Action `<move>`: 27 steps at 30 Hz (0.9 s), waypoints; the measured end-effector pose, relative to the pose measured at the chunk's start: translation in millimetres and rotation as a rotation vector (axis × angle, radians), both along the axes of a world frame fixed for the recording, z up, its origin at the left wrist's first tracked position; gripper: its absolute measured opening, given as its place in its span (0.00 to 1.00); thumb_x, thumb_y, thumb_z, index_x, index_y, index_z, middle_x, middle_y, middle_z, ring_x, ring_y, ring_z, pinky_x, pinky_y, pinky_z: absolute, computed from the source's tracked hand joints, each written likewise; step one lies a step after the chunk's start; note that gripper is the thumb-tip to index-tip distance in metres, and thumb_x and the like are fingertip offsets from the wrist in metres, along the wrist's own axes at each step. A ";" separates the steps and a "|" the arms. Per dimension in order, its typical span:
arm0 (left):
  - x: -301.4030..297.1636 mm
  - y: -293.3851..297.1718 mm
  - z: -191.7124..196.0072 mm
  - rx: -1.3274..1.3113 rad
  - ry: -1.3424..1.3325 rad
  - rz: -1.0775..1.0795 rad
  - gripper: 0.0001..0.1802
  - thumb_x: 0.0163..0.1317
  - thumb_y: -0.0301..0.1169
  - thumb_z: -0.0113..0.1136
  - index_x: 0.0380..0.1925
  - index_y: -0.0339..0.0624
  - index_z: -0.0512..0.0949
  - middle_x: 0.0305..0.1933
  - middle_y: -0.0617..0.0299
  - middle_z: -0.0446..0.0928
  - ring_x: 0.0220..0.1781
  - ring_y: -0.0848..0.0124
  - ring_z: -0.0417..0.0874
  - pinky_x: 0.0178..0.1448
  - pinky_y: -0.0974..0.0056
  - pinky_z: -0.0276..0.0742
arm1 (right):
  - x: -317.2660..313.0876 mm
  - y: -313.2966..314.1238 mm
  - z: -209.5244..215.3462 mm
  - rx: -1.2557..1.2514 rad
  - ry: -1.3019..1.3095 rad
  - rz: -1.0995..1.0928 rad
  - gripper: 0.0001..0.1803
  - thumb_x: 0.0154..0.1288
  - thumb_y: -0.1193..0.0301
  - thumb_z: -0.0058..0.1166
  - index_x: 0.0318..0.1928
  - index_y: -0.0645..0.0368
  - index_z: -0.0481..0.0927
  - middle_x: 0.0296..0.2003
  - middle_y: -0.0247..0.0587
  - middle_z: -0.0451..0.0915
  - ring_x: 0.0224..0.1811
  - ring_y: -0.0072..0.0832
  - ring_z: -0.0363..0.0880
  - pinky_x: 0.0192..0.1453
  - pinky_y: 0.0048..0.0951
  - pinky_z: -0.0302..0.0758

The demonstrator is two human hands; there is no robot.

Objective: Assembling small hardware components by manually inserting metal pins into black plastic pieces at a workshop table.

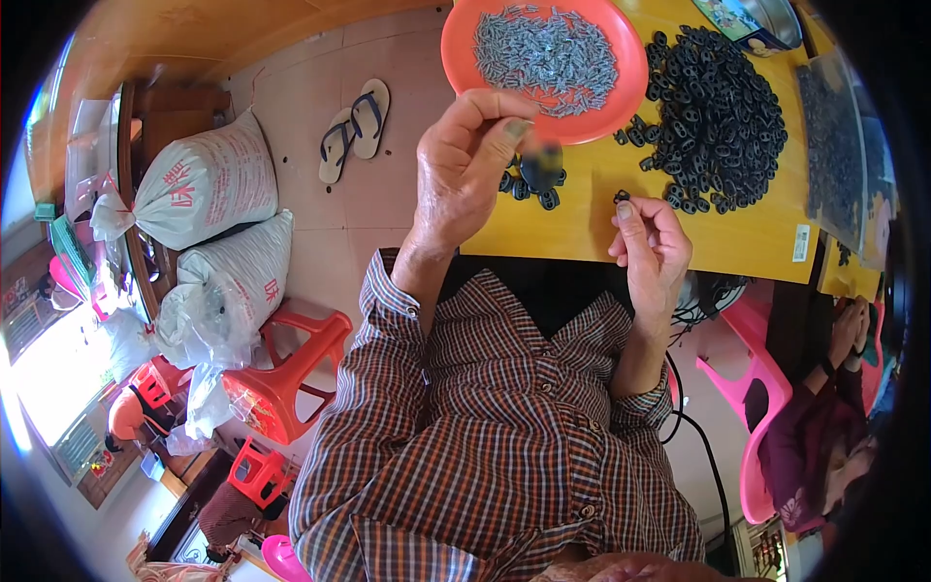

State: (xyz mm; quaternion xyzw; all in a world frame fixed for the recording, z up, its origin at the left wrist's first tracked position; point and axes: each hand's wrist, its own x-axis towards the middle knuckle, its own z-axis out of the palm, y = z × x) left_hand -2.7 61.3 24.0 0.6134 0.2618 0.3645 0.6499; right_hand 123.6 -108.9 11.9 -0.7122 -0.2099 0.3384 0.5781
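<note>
My left hand (465,160) is raised by the near edge of an orange-red plate (628,97). Its thumb and forefinger are pinched together; motion blur hides what is between them. Just beyond the fingertips is a dark, rounded object (541,167), blurred. The plate holds many small grey metal pieces (548,53), like springs or screws. My right hand (652,252), over the table's near edge, pinches a small black plastic piece (622,196) between thumb and fingers. A large heap of black plastic pieces with holes (718,121) lies to the right of the plate.
The yellow table (592,233) also bears a tin (771,24) and a clear bin (834,155) of dark pieces. To my left are white sacks (208,170), a red stool (291,364) and sandals (369,116). Another person (815,436) sits at right beside a pink chair (752,407).
</note>
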 end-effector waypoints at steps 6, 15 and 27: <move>5.1 -32.4 4.3 -0.273 -0.001 -0.236 0.08 0.71 0.25 0.47 0.41 0.30 0.73 0.28 0.61 0.76 0.30 0.77 0.78 0.38 0.72 0.78 | -4.9 -4.0 8.2 0.037 0.047 -0.042 0.09 0.69 0.70 0.53 0.39 0.65 0.76 0.25 0.31 0.76 0.20 0.13 0.70 0.23 0.14 0.64; 20.7 -54.6 -4.4 -0.386 0.076 -0.347 0.10 0.71 0.28 0.48 0.40 0.29 0.72 0.27 0.59 0.78 0.27 0.75 0.80 0.33 0.71 0.80 | -9.8 -10.2 19.2 0.173 0.136 -0.087 0.10 0.69 0.68 0.52 0.40 0.64 0.76 0.27 0.32 0.78 0.20 0.13 0.71 0.23 0.13 0.63; 22.8 -61.6 -10.2 -0.327 0.103 -0.364 0.10 0.70 0.27 0.50 0.40 0.28 0.73 0.25 0.59 0.78 0.26 0.76 0.81 0.33 0.72 0.80 | -9.7 -12.5 16.9 0.165 0.166 -0.057 0.09 0.69 0.68 0.53 0.38 0.63 0.76 0.25 0.30 0.76 0.20 0.13 0.70 0.23 0.13 0.62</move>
